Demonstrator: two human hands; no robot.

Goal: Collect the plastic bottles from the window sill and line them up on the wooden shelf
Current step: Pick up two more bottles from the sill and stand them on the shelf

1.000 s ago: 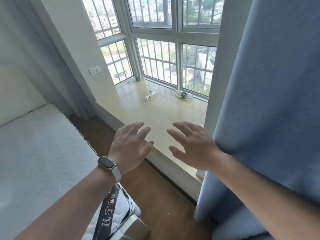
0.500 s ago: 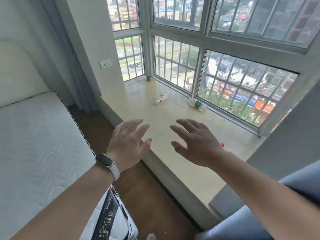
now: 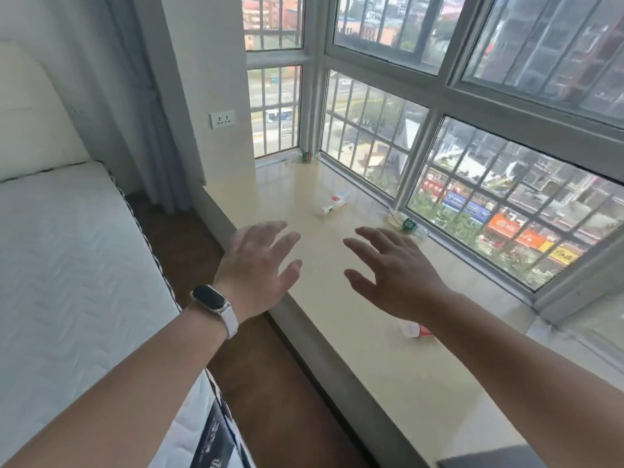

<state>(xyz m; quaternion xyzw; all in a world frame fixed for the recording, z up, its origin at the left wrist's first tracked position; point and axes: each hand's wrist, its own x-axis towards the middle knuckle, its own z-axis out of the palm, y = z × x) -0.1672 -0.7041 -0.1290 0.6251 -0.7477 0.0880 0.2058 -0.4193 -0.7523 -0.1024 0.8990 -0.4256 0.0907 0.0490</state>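
A wide cream window sill [image 3: 388,363] runs along the barred windows. On it lies a clear bottle with a red and white label [image 3: 334,203], mid-sill. A crumpled clear bottle with a green label [image 3: 405,225] lies against the window frame. A red-capped bottle [image 3: 416,330] shows partly under my right forearm. A small green item [image 3: 306,157] stands in the far corner. My left hand [image 3: 258,265], with a watch on its wrist, hovers open over the sill's near edge. My right hand [image 3: 393,270] hovers open above the sill, short of the bottles. No wooden shelf is in view.
A white mattress [image 3: 67,265] fills the left side, with a strip of brown wooden floor [image 3: 270,383] between it and the sill. A wall socket [image 3: 222,119] sits on the white wall beside grey curtains [image 3: 141,113].
The view has swung right and closer to the sill; the blue curtain is out of sight. Both hands have stayed spread and moved forward over the sill. The red-capped bottle has come into view.
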